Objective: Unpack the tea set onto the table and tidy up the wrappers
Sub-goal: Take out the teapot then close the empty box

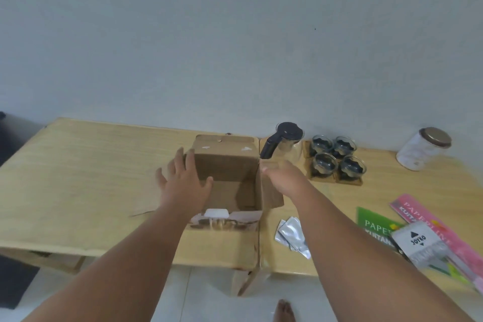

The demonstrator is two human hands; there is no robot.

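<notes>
Low wooden table (78,165) against pale wall (235,34), white tiled floor (203,295).

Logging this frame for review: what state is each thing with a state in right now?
cardboard box: open, flaps up, looks empty
teapot: out on the table, upright, lid on
four glass cups: out, upright on coasters
glass jar: lying tilted, lid on
silver wrappers: loose on the table
left hand: open, at box's left wall
right hand: blurred, at box's right flap
</notes>
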